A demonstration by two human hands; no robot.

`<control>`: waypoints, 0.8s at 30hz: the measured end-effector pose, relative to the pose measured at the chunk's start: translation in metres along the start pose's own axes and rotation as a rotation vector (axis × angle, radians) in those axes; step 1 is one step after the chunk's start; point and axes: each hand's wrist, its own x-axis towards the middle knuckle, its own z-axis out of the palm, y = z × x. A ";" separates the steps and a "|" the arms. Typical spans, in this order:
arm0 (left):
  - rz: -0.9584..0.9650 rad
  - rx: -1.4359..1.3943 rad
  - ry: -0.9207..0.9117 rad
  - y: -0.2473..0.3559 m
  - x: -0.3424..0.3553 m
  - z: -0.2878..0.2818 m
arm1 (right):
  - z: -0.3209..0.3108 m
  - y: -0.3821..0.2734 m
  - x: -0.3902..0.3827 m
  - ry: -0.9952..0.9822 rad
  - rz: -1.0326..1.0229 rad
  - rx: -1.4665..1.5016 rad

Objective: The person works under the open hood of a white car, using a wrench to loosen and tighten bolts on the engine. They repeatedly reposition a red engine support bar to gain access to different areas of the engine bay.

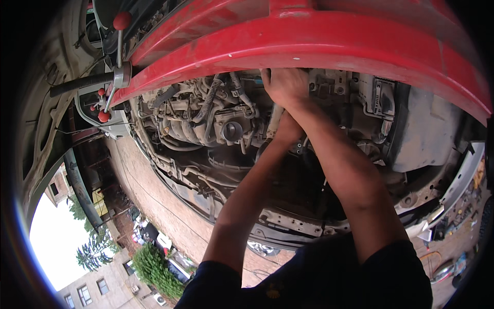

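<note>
In the open engine bay, my right hand (285, 82) reaches up to the lower edge of a red steel beam (360, 41). Its fingers curl down beside a small blue part, and what they hold is hidden. Beneath it, my left hand (288, 126) is deep among the parts at a pale tube (274, 119), its fingers covered by my right hand and forearm. Left of both hands are the grimy engine (185, 131), ribbed hoses (208, 100) and a round throttle opening (231, 131). A black fuse box (382, 100) sits to the right.
A threaded rod (77, 82) with red-knobbed handles (121, 20) hangs at upper left beside the raised hood (38, 123). The bay's metal front edge (303, 220) runs below my arms. Outside are bushes (159, 268), a building (98, 286) and scattered tools (447, 268) at lower right.
</note>
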 end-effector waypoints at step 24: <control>-0.572 -0.565 0.158 0.010 -0.009 0.014 | 0.005 0.005 0.009 -0.344 0.174 -0.047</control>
